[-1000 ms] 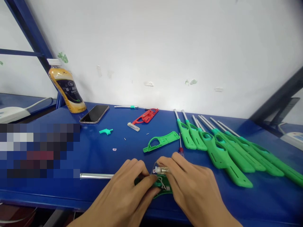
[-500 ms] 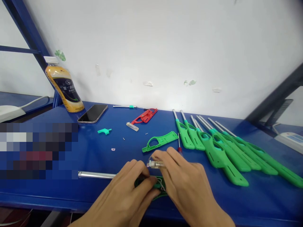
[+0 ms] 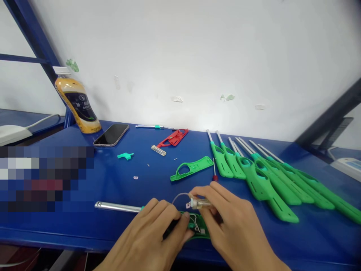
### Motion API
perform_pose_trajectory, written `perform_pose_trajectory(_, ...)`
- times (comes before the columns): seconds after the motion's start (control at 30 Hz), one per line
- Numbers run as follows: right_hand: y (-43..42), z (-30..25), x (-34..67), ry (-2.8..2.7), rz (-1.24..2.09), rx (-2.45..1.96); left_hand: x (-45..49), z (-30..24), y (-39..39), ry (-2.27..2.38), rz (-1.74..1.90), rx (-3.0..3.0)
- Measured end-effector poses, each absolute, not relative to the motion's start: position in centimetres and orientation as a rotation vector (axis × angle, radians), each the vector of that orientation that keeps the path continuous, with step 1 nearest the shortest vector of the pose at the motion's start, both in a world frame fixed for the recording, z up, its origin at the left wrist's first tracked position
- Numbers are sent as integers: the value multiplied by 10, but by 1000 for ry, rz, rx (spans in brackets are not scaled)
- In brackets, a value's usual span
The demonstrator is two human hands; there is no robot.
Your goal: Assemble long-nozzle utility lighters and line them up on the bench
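One clear, pale-tipped cartridge (image 3: 201, 203) occupies the right grip (image 3: 235, 224); left grip (image 3: 153, 229) clasps green casing (image 3: 199, 236).

Left hand (image 3: 156, 229) knuckles up, right hand (image 3: 232, 220) beside it, fingers (image 3: 207, 192) curled

Compared with 0.5 s ago, the right hand (image 3: 232, 216) has drawn the clear tank (image 3: 202, 203) rightward, farther from the left hand (image 3: 155, 227), itself shifted slightly nearer the person, and a thin tube (image 3: 181, 194) now arches visibly between the 2 hands.
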State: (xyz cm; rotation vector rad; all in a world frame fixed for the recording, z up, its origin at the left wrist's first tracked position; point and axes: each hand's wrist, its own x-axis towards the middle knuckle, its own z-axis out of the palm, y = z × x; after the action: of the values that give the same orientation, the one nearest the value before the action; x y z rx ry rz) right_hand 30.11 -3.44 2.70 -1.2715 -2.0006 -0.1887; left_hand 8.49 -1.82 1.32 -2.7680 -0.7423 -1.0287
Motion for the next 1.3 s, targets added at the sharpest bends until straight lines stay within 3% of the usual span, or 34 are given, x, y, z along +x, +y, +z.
perform_pose_trajectory(0.33,-51,17,317,-1995,-19,-1292,77,10,-19,-816,-930,-2894)
perform_pose_trajectory(0.57,-50,23,317,-1992,126,-1332,75,13,-15,-895,-1326,-2797)
perform_pose_trajectory(1.3,-55,24,320,-1899,180,-1417,97,17,7,-793,-1362,-2837)
